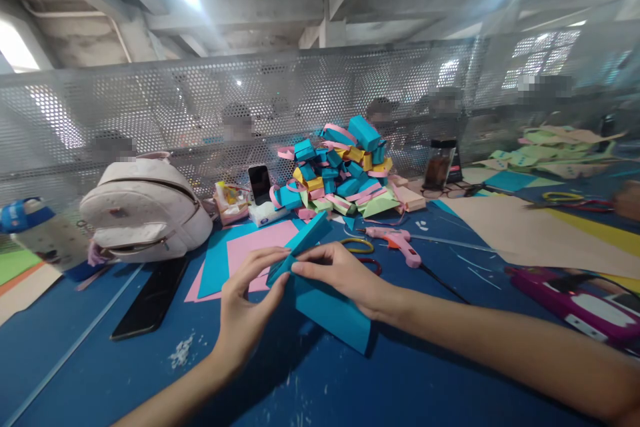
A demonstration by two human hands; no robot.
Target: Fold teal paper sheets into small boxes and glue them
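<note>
A folded sheet of blue paper (pixel 330 313) is held above the table between both hands. My left hand (pixel 250 287) pinches its left edge with thumb and fingertips. My right hand (pixel 345 277) grips it near the fold, thumb and forefinger close to the left fingertips. One flap slants up and away, while a wider panel hangs down to the right under the right hand. Beyond the hands lie a pink glue gun (pixel 397 241) and scissors (pixel 357 245) with yellow and red handles. Flat pink sheets (pixel 260 243) and blue sheets (pixel 213 270) rest behind the left hand.
A heap of folded paper pieces (pixel 345 173) stands against the perforated metal screen (pixel 200 127). At left are a white backpack (pixel 150 213), a black phone (pixel 150 300) and a bottle (pixel 50 233). A purple case (pixel 575 303) and large beige paper (pixel 540 240) lie at right.
</note>
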